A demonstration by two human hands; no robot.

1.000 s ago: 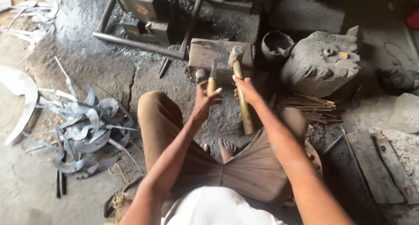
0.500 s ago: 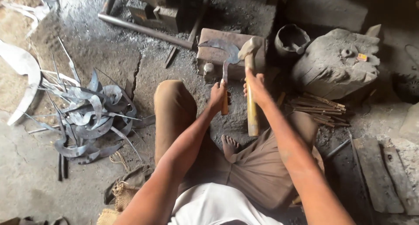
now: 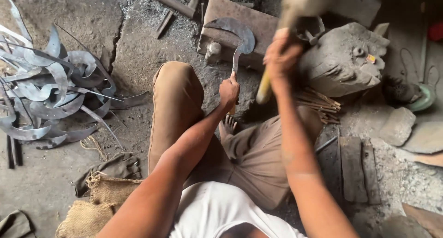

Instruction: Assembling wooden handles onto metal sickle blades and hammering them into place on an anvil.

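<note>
My left hand [image 3: 229,91] grips the tang of a curved sickle blade [image 3: 236,34], whose hooked end lies flat on a rusty iron anvil block [image 3: 221,14] set in the ground. My right hand [image 3: 280,58] is shut on the yellowish wooden handle of a hammer [image 3: 323,1], raised high above the anvil and blurred by motion. I sit on the ground with one knee in brown trousers bent up beside the anvil and a bare foot below my left hand.
A heap of several curved sickle blades [image 3: 50,90] lies at the left. A large grey stone [image 3: 344,60] stands right of the anvil. A dark glove [image 3: 108,169] and burlap sacking [image 3: 99,198] lie at bottom left. Flat planks [image 3: 353,166] rest at right.
The hammer has swung up from the anvil to a raised position. The view has closed in on the anvil. My left hand keeps the blade on the block.
</note>
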